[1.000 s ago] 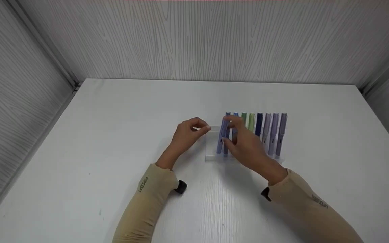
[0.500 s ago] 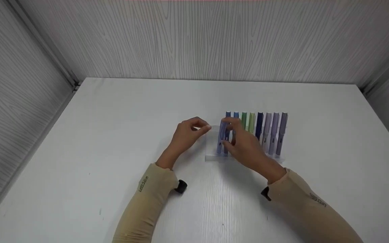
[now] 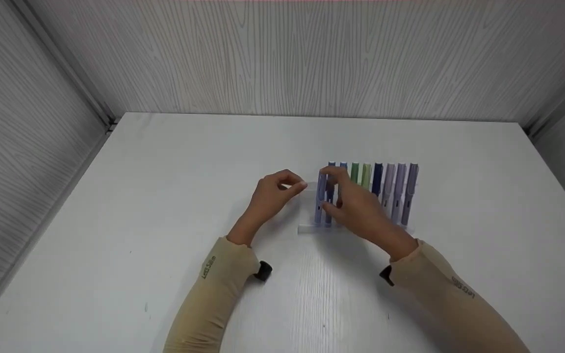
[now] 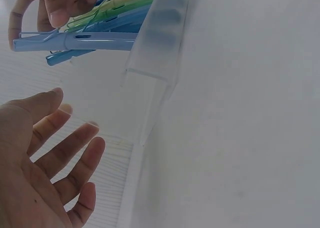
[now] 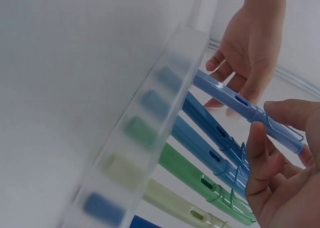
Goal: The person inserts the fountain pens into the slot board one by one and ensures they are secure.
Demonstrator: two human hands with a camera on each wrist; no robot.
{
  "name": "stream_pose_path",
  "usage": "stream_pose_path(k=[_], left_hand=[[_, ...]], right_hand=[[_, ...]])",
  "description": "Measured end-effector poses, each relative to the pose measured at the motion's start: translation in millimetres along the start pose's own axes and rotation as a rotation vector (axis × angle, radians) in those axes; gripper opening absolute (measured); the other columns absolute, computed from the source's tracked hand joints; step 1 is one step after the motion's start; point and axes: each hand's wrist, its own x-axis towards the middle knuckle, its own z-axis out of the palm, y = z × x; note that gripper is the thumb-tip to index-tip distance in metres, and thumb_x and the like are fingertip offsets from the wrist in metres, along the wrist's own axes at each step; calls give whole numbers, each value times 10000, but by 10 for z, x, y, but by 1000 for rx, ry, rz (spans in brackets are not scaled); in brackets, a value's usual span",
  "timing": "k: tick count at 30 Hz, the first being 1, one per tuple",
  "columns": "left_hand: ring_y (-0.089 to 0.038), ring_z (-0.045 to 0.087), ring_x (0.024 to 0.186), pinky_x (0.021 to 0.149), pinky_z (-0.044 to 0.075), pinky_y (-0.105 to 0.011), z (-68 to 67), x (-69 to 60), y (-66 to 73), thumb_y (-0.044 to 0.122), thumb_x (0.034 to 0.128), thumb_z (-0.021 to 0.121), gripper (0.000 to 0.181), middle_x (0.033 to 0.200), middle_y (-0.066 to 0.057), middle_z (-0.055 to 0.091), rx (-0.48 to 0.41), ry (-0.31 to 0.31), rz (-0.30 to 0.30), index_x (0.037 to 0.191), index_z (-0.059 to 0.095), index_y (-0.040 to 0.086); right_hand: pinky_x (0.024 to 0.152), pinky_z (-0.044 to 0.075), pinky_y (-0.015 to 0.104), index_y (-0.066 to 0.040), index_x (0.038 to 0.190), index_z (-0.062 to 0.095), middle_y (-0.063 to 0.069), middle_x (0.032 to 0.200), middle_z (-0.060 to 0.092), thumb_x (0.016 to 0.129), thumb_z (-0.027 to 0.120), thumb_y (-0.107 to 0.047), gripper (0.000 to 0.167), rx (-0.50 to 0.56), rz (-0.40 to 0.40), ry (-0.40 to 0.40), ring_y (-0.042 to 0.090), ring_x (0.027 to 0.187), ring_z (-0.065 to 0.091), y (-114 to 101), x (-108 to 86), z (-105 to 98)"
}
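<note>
My right hand (image 3: 358, 211) holds a light blue fountain pen (image 3: 319, 208) by its cap, between thumb and fingers. The pen stands nearly upright at the left end of a row of pens, its lower end in the clear pen rack (image 3: 307, 229). In the right wrist view, that pen (image 5: 227, 94) meets the frosted base strip of the rack (image 5: 192, 38). At the rack's left edge, my left hand (image 3: 272, 193) pinches the clear panel with thumb and index finger; its other fingers spread loosely in the left wrist view.
Right of the held pen stand several more pens, among them a green pen (image 3: 354, 171), a navy pen (image 3: 376, 179) and a dark purple pen (image 3: 410, 191). The rack stands on a white table (image 3: 165, 196), with a wood-grain panel (image 3: 282, 59) behind.
The light blue pen has gone from a slight tilt to nearly upright, its top shifting a little left with my right hand. My left hand has stayed put.
</note>
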Motion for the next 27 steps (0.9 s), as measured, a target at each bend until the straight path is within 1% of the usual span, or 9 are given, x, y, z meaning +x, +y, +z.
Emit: stream_pose_path(k=[5, 11, 13, 16, 23, 27], left_hand=[[-144, 626, 1044, 938, 491, -335, -7, -8, 4, 372, 922, 642, 231, 1023, 23, 719, 6, -3, -11, 1016, 711, 173], [-134, 620, 1031, 931, 492, -334, 11, -7, -3, 394, 915, 645, 241, 1031, 35, 718, 2, -2, -36, 1017, 709, 185], [-132, 618, 1023, 925, 493, -332, 14, -6, -5, 395, 914, 646, 237, 1033, 38, 716, -2, 0, -39, 1014, 710, 189], [-130, 621, 1016, 922, 493, -328, 14, -3, -6, 383, 915, 648, 230, 1032, 33, 716, -4, 2, -26, 1009, 713, 184], [-126, 621, 1005, 931, 488, -323, 7, -6, 5, 378, 916, 647, 235, 1021, 28, 717, -4, 4, -18, 1007, 712, 171], [-129, 624, 1022, 932, 491, -324, 5, -3, 11, 368, 920, 645, 233, 1017, 24, 719, -5, 2, -8, 1011, 710, 165]], right_hand=[[560, 434, 273, -220, 1407, 350, 65, 1117, 598, 901, 682, -165, 608, 21, -2, 16, 153, 707, 511, -1, 38, -11], [562, 426, 272, -188, 1401, 399, 56, 1043, 593, 903, 677, -142, 572, 5, -15, 64, 151, 723, 523, 11, 74, 2], [568, 429, 270, -178, 1395, 419, 56, 1017, 593, 894, 686, -129, 570, 3, -8, 83, 150, 730, 525, 10, 83, 4], [576, 436, 270, -173, 1391, 439, 60, 986, 595, 885, 695, -119, 570, -3, 11, 105, 151, 732, 524, 6, 98, 5], [597, 467, 297, -198, 1396, 451, 84, 979, 585, 887, 696, -129, 570, -41, 57, 103, 174, 754, 532, 1, 130, -7], [590, 496, 323, -222, 1392, 463, 90, 1017, 582, 891, 695, -150, 556, -81, 45, 112, 197, 795, 581, 5, 133, -13]])
